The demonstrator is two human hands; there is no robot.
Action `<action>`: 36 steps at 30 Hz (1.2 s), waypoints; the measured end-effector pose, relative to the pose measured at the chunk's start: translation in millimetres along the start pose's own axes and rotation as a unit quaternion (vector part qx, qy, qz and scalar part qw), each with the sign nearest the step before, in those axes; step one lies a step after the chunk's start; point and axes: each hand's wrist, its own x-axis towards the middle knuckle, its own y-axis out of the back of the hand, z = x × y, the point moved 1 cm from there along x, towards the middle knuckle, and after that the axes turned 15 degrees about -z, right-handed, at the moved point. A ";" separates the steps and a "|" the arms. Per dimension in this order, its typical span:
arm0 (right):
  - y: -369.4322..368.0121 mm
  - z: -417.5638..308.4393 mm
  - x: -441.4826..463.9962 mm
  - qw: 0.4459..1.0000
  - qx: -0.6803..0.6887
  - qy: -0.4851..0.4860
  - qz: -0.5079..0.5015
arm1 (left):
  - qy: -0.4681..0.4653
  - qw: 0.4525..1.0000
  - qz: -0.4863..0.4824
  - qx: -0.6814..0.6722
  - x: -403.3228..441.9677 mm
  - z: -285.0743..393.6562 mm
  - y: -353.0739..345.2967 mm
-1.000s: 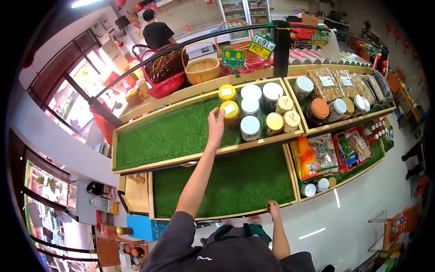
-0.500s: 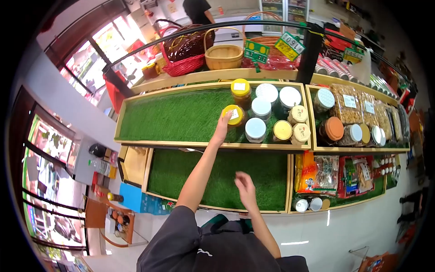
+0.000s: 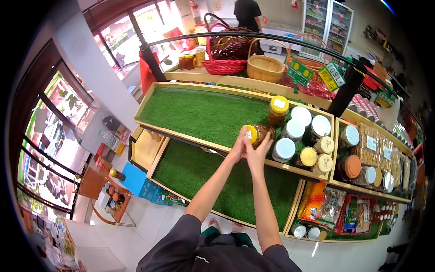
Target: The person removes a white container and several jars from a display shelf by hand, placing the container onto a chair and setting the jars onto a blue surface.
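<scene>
Head view: left hand [image 3: 239,144] curled at the lid end of a tilted yellow-lidded jar [image 3: 259,134], right hand [image 3: 257,153] cupped part-open round its body. Jar's over the front of the upper tray [image 3: 204,106], right of tray centre; tray contact unclear.

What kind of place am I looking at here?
Most likely a small food shop: what look like price signs stand above the display, lidded jars and labelled clear bags fill part of the grass-lined wooden trays, and a glass-door fridge stands behind.
</scene>
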 end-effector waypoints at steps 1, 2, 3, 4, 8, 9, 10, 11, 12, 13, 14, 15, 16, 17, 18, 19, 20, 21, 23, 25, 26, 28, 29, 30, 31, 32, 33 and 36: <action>0.1 6.6 8.1 1.000 0.006 0.004 0.019 | 0.011 1.000 0.023 0.017 -4.7 4.9 -6.0; -0.4 10.7 12.4 1.000 0.012 0.008 0.028 | -0.027 0.999 0.023 0.036 -0.7 1.9 -2.7; -0.8 12.1 16.3 0.999 0.019 0.013 0.038 | -0.035 0.997 0.037 0.058 -0.5 1.7 -3.9; -2.5 17.6 20.9 0.998 0.017 0.025 0.047 | -0.039 0.996 0.034 0.070 -0.6 2.4 -4.5; 0.7 22.7 25.1 0.997 0.039 0.057 0.032 | -0.099 0.978 0.027 0.184 7.7 -6.0 21.9; 0.3 27.4 28.0 0.996 0.047 0.072 0.036 | -0.103 0.978 0.032 0.180 1.9 1.5 15.0; -0.2 29.3 28.0 0.978 0.197 0.073 -0.018 | -0.127 0.959 0.017 0.254 -8.0 15.7 -2.1; -2.5 29.0 27.9 0.934 0.342 0.070 -0.072 | -0.150 0.933 0.002 0.327 -15.3 26.0 -11.3; -3.5 6.5 14.9 0.899 0.422 0.058 -0.097 | -0.138 0.933 0.000 0.333 -15.8 27.1 -2.0; -8.0 -4.1 9.1 0.900 0.418 0.060 -0.104 | -0.145 0.932 0.004 0.332 -27.2 41.9 -10.7; -14.3 -12.1 3.2 0.876 0.451 0.088 -0.143 | -0.169 0.894 0.016 0.414 -46.1 56.0 -18.2; -20.2 -18.9 -3.7 0.850 0.482 0.113 -0.182 | -0.188 0.849 0.030 0.492 -67.2 71.7 -27.1; -26.9 -25.5 -10.8 0.842 0.481 0.118 -0.214 | -0.201 0.834 0.027 0.513 -85.4 83.4 -26.8; -33.3 -34.5 -23.3 0.842 0.478 0.112 -0.223 | -0.195 0.809 0.017 0.554 -108.5 99.3 -29.6; -40.5 -45.8 -40.9 0.799 0.525 0.102 -0.276 | -0.190 0.795 0.026 0.576 -132.0 109.4 -32.1; -51.5 -54.9 -56.8 0.748 0.569 0.092 -0.329 | -0.186 0.778 0.035 0.600 -154.5 116.0 -32.3; -65.5 -59.0 -71.0 0.755 0.548 0.090 -0.350 | -0.191 0.755 0.035 0.626 -174.4 119.7 -28.7; -81.5 -53.0 -87.8 0.764 0.546 0.065 -0.337 | -0.192 0.734 0.039 0.650 -195.3 118.7 -26.7; -112.7 -39.5 -123.3 0.799 0.480 0.016 -0.361 | -0.166 0.758 0.103 0.622 -239.8 103.0 -17.4; -158.5 -8.0 -176.5 0.793 0.459 -0.076 -0.393 | -0.134 0.789 0.184 0.571 -313.3 76.4 18.1; -171.4 -1.1 -198.4 0.792 0.450 -0.125 -0.394 | -0.117 0.788 0.224 0.562 -338.4 62.9 28.8; -194.5 11.5 -240.5 0.782 0.429 -0.203 -0.404 | -0.114 0.822 0.268 0.490 -390.7 31.5 48.2; -205.4 22.3 -258.4 0.774 0.419 -0.231 -0.414 | -0.117 0.847 0.300 0.422 -412.7 16.9 59.2; -216.2 40.5 -274.9 0.766 0.409 -0.250 -0.428 | -0.137 0.868 0.323 0.352 -434.9 1.0 67.0; -224.2 47.3 -291.5 0.756 0.391 -0.280 -0.445 | -0.155 0.882 0.346 0.278 -457.3 -15.9 73.5; -233.2 48.7 -304.3 0.747 0.364 -0.301 -0.467 | -0.163 0.884 0.362 0.248 -478.4 -33.5 83.0; -241.6 50.4 -318.2 0.736 0.340 -0.323 -0.488 | -0.162 0.879 0.380 0.239 -501.0 -35.1 80.7; -269.0 59.6 -349.5 0.712 0.304 -0.354 -0.524 | -0.138 0.913 0.382 0.037 -550.4 -33.5 82.2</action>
